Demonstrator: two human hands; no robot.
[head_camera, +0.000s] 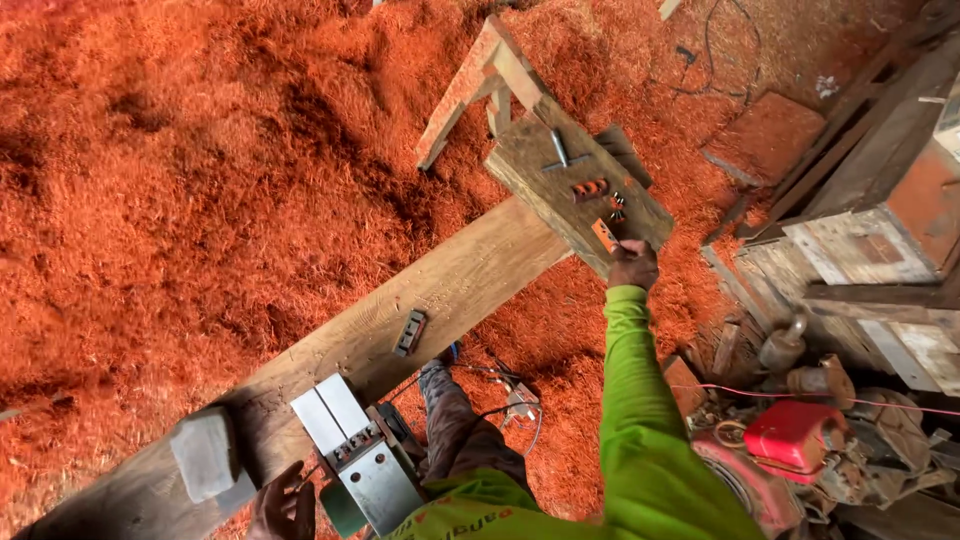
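From the head camera, the person's right hand (633, 266) reached out at full stretch to a small wooden stool (575, 190), fingers closed on an orange-handled tool (604, 235) lying at its near edge; other small bits sat beside it, seemingly parked there within reach. The left hand (283, 505) rested low against the electric planer (358, 463), though whether it gripped anything I couldn't tell. The planer lay upturned on the long plank (420, 300), a grey block (203, 455) alongside. Red shavings (180, 170) blanketed the floor.
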